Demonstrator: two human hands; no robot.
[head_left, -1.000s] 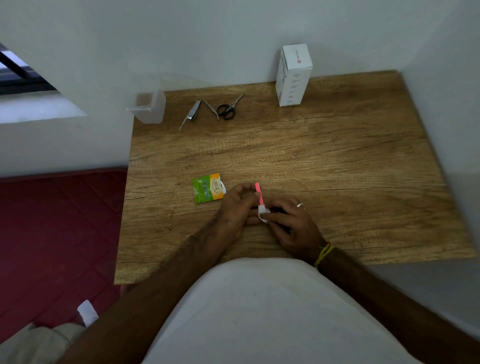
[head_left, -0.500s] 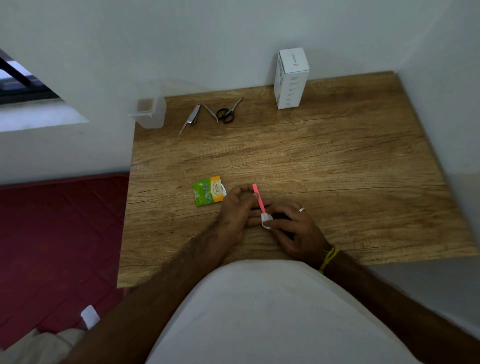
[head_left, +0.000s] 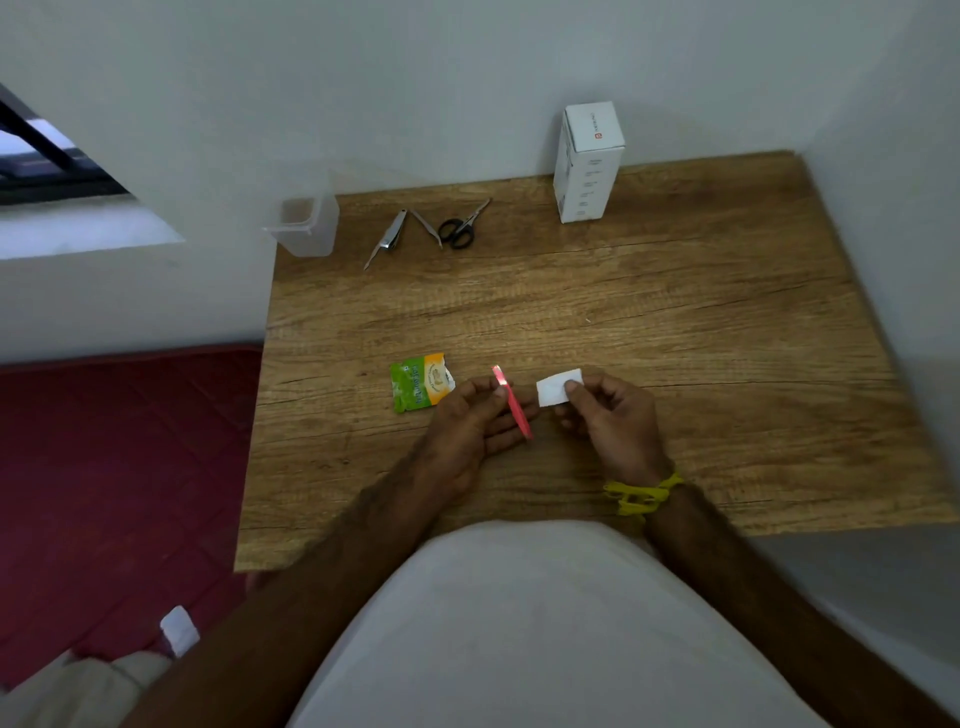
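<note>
Pink stick (head_left: 511, 408) in our left hand (head_left: 467, 423) is what we are working on. It runs slantwise across the fingers, with the thumb pressing it near its far end and the fingers only loosely curled under it. Our right hand (head_left: 610, 423) pinches a small white wipe (head_left: 556, 388) between thumb and forefinger, the other fingers folded in. Stick and wipe sit just beside each other but apart, both low over the near middle of the wooden table (head_left: 675, 312). A torn green and orange sachet (head_left: 420, 383) lies just left of the left hand, so we judge the wipe came from it and that we are at the step of cleaning the stick. Next we would need to close the gap, fold the wipe round the stick and draw it along, keeping the left thumb firm so the thin stick does not twist. Nail clipper (head_left: 387, 241) and scissors (head_left: 460, 229) lie untouched at the back.
</note>
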